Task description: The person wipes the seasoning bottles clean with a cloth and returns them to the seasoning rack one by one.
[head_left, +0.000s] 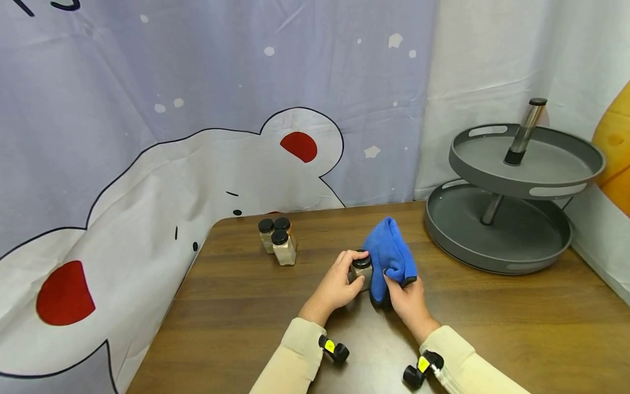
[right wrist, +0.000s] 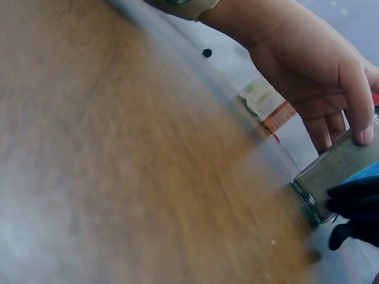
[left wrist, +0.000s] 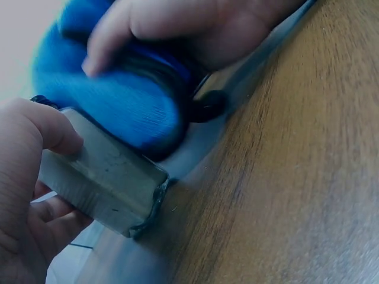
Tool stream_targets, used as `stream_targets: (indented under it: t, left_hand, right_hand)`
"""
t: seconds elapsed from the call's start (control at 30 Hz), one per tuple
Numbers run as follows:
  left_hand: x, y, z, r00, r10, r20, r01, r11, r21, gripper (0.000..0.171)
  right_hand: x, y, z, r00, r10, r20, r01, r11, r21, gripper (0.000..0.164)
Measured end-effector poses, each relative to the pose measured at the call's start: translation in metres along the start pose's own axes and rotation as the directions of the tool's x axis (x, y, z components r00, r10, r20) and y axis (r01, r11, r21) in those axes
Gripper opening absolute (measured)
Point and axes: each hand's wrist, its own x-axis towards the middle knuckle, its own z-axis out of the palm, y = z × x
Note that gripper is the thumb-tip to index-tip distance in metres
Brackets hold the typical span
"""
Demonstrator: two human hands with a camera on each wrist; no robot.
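Note:
My left hand grips a square glass jar with a black lid and pale contents. In the left wrist view, the thumb lies along one flat face and the other fingers go round behind. My right hand holds a folded blue cloth with dark edging, thumb on top. The cloth is up against the jar's right side. Most of the right hand's fingers are hidden by the cloth. In the right wrist view, only a dark edge of the cloth and a bit of blue show beside the jar.
Three similar black-lidded jars stand grouped at the back left of the wooden table. A grey two-tier round tray stand is at the back right. Behind the table hangs a printed curtain.

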Motion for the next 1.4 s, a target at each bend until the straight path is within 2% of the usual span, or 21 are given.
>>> stream_targets:
  t: [0.1,0.17,0.27,0.33,0.4,0.47,0.53,0.63,0.7,0.73,0.87,0.93,1.1,1.3,1.4]
  left_hand:
    - [0.0,0.0,0.0,1.0,-0.011,-0.002,0.011,1.0,0.003,0.052]
    - [0.0,0.0,0.0,1.0,-0.014,-0.004,0.014,1.0,0.007,0.053]
    - [0.0,0.0,0.001,1.0,-0.013,-0.002,0.013,1.0,0.012,0.053]
    - [0.0,0.0,0.001,1.0,-0.01,0.002,0.01,1.0,0.012,0.052]
    - [0.0,0.0,0.001,1.0,-0.011,0.005,0.011,1.0,0.008,0.052]
    - [0.0,0.0,0.0,1.0,-0.014,0.006,0.014,1.0,0.006,0.052]
    - [0.001,0.0,0.0,1.0,-0.019,0.008,0.019,1.0,0.005,0.052]
    - [0.001,0.001,-0.001,1.0,-0.022,0.011,0.022,1.0,0.003,0.052]
    - [0.0,0.001,0.0,1.0,-0.02,0.012,0.02,1.0,0.002,0.052]
    - [0.0,0.001,0.0,1.0,-0.019,0.012,0.019,1.0,0.0,0.052]
    - [-0.001,0.0,0.0,1.0,-0.022,0.012,0.022,1.0,-0.005,0.052]
    - [-0.001,0.001,0.0,1.0,-0.024,0.013,0.024,1.0,-0.005,0.051]
    - [-0.001,0.0,0.001,1.0,-0.019,0.013,0.019,1.0,-0.003,0.051]
    - [-0.001,-0.001,0.002,1.0,-0.015,0.007,0.015,1.0,-0.019,0.052]
    - [-0.001,-0.002,0.002,1.0,-0.02,0.01,0.02,1.0,-0.014,0.052]
  right_hand:
    - [-0.001,-0.001,-0.001,0.999,-0.045,-0.009,0.045,0.999,0.012,0.028]
    - [-0.001,-0.001,-0.001,0.999,0.012,0.03,-0.011,0.999,-0.04,0.027]
    - [0.001,-0.001,-0.001,0.987,0.133,0.092,-0.125,0.988,-0.091,0.031]
    - [0.001,-0.001,-0.001,0.984,0.153,0.091,-0.143,0.984,-0.103,0.032]
    - [0.001,0.0,-0.001,0.995,0.09,0.049,-0.087,0.995,-0.049,0.032]
    - [-0.001,-0.009,-0.001,1.0,0.015,0.007,-0.015,1.0,-0.014,0.03]
    - [-0.001,-0.009,-0.001,1.0,-0.016,0.003,0.016,1.0,0.014,0.031]
    - [-0.001,-0.01,-0.002,0.996,0.063,0.064,-0.061,0.998,-0.026,0.032]
    - [0.001,-0.001,-0.002,0.99,0.108,0.095,-0.101,0.992,-0.069,0.031]
    - [0.0,0.0,-0.002,0.99,0.108,0.095,-0.101,0.992,-0.079,0.03]
    - [-0.001,0.001,-0.002,0.999,0.0,0.036,0.001,1.0,-0.014,0.029]
    - [-0.001,0.0,-0.001,0.999,-0.026,0.032,0.026,1.0,0.011,0.031]
    - [-0.002,-0.001,-0.002,0.997,0.029,0.072,-0.025,0.998,-0.055,0.028]
    - [-0.003,0.0,-0.002,0.998,-0.06,-0.004,0.06,0.998,-0.004,0.026]
    - [-0.003,0.0,-0.002,0.999,-0.026,0.029,0.027,0.998,-0.05,0.025]
